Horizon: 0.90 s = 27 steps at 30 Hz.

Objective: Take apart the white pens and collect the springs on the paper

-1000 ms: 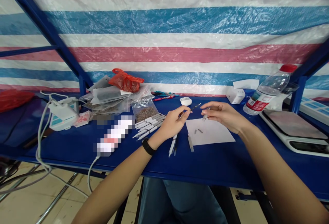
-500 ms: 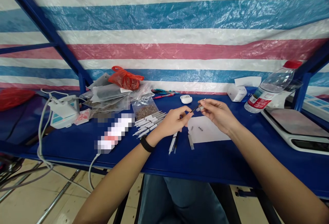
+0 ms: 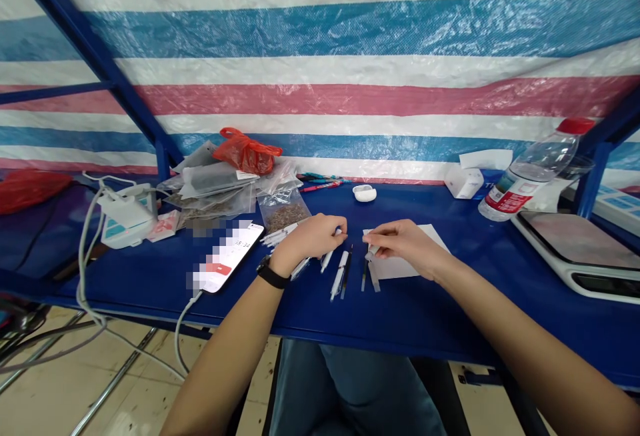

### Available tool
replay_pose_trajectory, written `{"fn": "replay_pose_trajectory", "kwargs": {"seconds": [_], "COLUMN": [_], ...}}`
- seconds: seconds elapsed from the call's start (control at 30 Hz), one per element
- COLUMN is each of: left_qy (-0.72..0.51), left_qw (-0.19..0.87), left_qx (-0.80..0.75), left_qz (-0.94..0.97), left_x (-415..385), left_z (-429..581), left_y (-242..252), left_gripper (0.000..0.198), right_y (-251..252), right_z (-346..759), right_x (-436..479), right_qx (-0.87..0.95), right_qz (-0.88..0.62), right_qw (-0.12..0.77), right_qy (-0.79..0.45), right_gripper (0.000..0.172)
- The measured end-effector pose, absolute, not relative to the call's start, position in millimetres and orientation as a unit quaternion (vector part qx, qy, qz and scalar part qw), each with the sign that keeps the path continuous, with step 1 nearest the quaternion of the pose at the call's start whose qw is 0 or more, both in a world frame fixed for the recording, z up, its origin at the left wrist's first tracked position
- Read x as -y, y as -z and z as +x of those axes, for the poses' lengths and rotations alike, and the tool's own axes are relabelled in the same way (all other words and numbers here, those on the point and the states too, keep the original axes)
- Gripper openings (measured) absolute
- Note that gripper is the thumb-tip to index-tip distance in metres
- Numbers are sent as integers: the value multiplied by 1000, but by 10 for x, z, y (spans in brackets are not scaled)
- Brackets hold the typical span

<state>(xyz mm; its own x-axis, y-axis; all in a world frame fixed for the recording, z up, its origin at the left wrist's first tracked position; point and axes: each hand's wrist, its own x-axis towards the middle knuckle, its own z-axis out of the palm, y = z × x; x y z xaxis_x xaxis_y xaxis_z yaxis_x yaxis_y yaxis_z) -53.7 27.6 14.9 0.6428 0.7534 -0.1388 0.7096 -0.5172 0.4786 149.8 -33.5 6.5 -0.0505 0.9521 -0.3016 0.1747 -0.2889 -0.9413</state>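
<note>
My left hand (image 3: 323, 239), with a black band at its wrist, is closed on a white pen (image 3: 327, 259) pointing toward the table's front edge. My right hand (image 3: 397, 246) pinches a small whitish translucent piece (image 3: 371, 253) low over the table. Below those fingertips lie a thin dark refill (image 3: 364, 275) and a clear-tipped strip-like piece (image 3: 374, 277). Between the hands another white pen (image 3: 339, 276) rests beside a dark refill (image 3: 347, 276). Several white pens (image 3: 280, 235) lie bunched beyond my left wrist, partly hidden by it. Under my right hand is a white sheet (image 3: 433, 239).
A lit phone (image 3: 233, 259) on a cable lies at the left. Behind are bags of dry brown bits (image 3: 286, 216), a red bag (image 3: 245, 153), coloured pens (image 3: 325, 183) and a white case (image 3: 365, 193). A bottle (image 3: 530, 173) and scale (image 3: 575, 236) stand right.
My hands have parted and come down from the dark refill they held together. The left has moved left onto a white pen. A dark refill now lies on the table below my right hand.
</note>
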Motion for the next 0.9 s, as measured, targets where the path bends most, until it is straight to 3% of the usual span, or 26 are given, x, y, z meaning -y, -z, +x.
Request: {"fn": "replay_pose_trajectory", "kwargs": {"seconds": [0.27,0.53,0.77,0.9], "left_qy": [15,17,7,8], "left_qw": [357,362,364,362], "left_qx": [-409,-396,-395,-394], "left_qz": [840,844,844,845], "left_x": [-252,-239,-246,-249], "left_z": [-568,-576,-560,-569], "left_y": [-194,-200,-188,-190], "left_gripper": [16,21,19,20], "right_y": [-144,-133,-106,-86], "right_z": [1652,1609,1539,1587], "right_x": [370,430,453,429], "right_qx": [631,712,705,705], "right_qz": [-587,-588,-546,-568], "right_qw": [230,122,143,181], "right_qy": [-452,-366,-429,-384], "right_gripper": [33,38,43,43]}}
